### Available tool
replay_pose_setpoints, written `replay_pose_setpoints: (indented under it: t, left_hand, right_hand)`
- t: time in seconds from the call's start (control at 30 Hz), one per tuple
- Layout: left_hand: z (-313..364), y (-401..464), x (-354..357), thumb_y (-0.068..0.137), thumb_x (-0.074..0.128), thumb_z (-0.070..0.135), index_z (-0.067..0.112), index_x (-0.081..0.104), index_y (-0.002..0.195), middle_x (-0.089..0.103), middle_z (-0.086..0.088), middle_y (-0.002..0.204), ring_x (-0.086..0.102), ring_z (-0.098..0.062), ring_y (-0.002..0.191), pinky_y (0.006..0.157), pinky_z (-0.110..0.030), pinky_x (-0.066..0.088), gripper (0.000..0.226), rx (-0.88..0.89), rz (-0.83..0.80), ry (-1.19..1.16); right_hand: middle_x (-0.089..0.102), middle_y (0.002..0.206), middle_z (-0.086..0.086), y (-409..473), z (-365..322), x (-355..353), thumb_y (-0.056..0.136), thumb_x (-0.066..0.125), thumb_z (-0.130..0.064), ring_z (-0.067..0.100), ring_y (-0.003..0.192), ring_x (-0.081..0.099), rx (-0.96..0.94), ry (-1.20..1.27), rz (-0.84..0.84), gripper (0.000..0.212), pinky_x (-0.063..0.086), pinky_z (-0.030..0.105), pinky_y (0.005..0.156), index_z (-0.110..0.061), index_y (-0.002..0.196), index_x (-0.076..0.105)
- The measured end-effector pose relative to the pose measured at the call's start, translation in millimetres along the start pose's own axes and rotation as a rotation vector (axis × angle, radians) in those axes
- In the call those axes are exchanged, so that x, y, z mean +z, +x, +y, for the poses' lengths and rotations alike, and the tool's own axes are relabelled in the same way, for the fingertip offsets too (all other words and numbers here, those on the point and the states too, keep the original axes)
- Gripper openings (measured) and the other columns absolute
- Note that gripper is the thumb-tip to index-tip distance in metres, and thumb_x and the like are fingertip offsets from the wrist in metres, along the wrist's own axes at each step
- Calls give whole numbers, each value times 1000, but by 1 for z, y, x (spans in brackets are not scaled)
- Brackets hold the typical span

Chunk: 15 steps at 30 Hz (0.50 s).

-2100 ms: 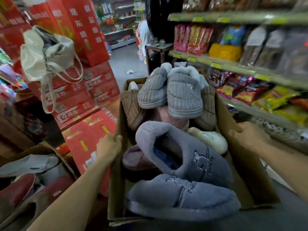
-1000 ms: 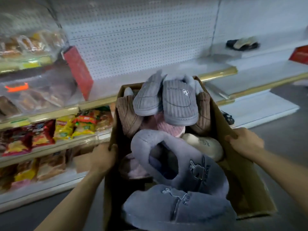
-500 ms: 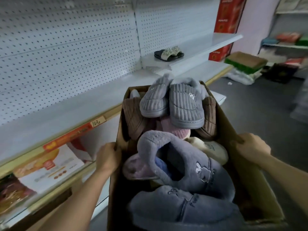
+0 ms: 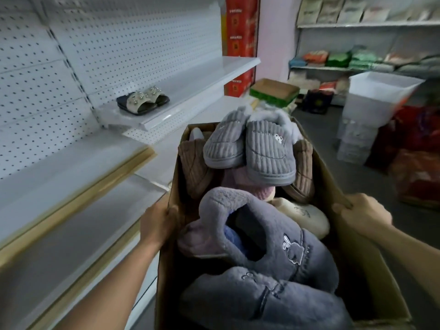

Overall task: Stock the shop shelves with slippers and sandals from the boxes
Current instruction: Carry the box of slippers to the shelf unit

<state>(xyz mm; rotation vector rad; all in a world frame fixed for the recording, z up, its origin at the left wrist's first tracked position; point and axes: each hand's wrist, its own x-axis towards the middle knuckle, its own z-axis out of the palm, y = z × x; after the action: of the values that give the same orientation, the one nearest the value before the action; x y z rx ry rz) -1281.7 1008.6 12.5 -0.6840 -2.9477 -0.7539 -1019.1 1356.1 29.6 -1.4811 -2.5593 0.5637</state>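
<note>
Both hands clamp the rims of a cardboard box [image 4: 371, 265], the left hand [image 4: 156, 226] curled over its left wall and the right hand [image 4: 363, 211] over its right, and the box is heaped with plush slippers [image 4: 264, 246], 2 grey corduroy slippers [image 4: 250, 148] on top. To the left run white pegboard shelves [image 4: 71, 163], bare but for 1 pair of studded sandals [image 4: 142, 102] on the upper shelf. Past the box stand a green-sided tray [image 4: 273, 91], red cartons [image 4: 240, 27] and a white bin [image 4: 376, 96] on the floor.
</note>
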Motion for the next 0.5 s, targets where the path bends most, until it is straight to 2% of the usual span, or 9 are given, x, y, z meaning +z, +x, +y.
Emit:
replay_pose_setpoints:
  t: [0.1, 0.2, 0.3, 0.37, 0.43, 0.5]
  left_hand:
    - [56, 48, 50, 91, 41, 32, -1, 67, 82, 67, -26, 88, 63, -40, 85, 63, -35, 35, 43, -40, -20, 0]
    - [112, 89, 93, 90, 43, 31, 3, 62, 72, 67, -23, 84, 63, -38, 83, 62, -33, 29, 39, -43, -58, -46]
    - [165, 126, 130, 77, 32, 38, 2, 62, 70, 67, -22, 81, 62, -37, 80, 61, -34, 31, 47, -42, -71, -69]
    - [191, 150, 153, 75, 31, 38, 2, 60, 69, 67, -24, 82, 61, -39, 79, 61, -38, 36, 47, -53, -101, -62]
    - [210, 176, 175, 76, 32, 39, 6, 55, 64, 66, -25, 81, 61, -39, 78, 62, -39, 39, 42, -58, -138, -44]
    - [225, 206, 198, 86, 37, 39, 11, 47, 61, 66, -24, 81, 61, -40, 78, 60, -37, 34, 39, -56, -146, -20]
  right_hand:
    - [57, 70, -4, 73, 29, -21, 87, 60, -40, 17, 60, 53, 20, -28, 3, 17, 40, 26, 55, -26, 79, 65]
    - [56, 67, -5, 143, 55, -42, 85, 61, -40, 21, 61, 54, 46, -56, 11, 19, 42, 28, 59, -25, 73, 64]
    - [58, 69, -3, 205, 79, -54, 85, 59, -38, 24, 64, 57, 81, -60, 1, 20, 44, 30, 62, -24, 71, 62]
    - [59, 68, -1, 241, 92, -54, 85, 59, -36, 23, 63, 57, 94, -59, 0, 22, 44, 30, 60, -21, 69, 62]
    - [60, 68, -1, 277, 102, -50, 83, 59, -37, 24, 63, 57, 116, -66, 6, 24, 47, 31, 61, -19, 68, 62]
    - [60, 69, 0, 313, 109, -42, 83, 58, -38, 25, 65, 58, 138, -71, -11, 24, 48, 32, 62, -19, 69, 62]
